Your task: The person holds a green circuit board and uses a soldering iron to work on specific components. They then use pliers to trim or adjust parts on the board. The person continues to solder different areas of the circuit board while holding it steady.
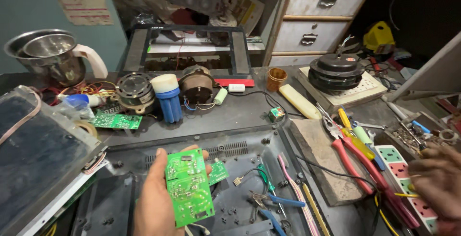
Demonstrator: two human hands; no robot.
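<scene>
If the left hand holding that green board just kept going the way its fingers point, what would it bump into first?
The left hand points up and away, holding the green board. Straight on, it would probably cross the black panel's vent slots, then meet the blue filter. Depth is hard to judge.

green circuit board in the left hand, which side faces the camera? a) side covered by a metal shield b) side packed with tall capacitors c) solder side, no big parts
c: the green circuit board held up in the left hand shows flat solder traces and pads, with no tall parts or shield.
</scene>
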